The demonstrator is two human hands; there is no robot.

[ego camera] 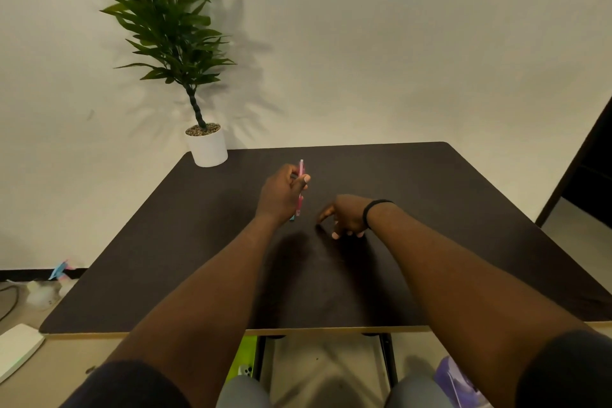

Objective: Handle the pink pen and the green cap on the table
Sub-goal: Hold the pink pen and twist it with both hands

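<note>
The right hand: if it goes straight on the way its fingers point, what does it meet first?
Probably the pink pen in the left hand. The right hand points left, just above the table, and nothing else shows between them, though depth is unclear.

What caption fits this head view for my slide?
Left hand holds pink pen above dark table; right hand rests nearby.

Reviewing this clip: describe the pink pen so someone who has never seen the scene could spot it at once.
Start at the dark table against the pale wall, with a potted plant at its far left corner. Near the middle, the left hand grips the pink pen, a thin stick held nearly upright. It is the only bright pink item above the tabletop.
</note>
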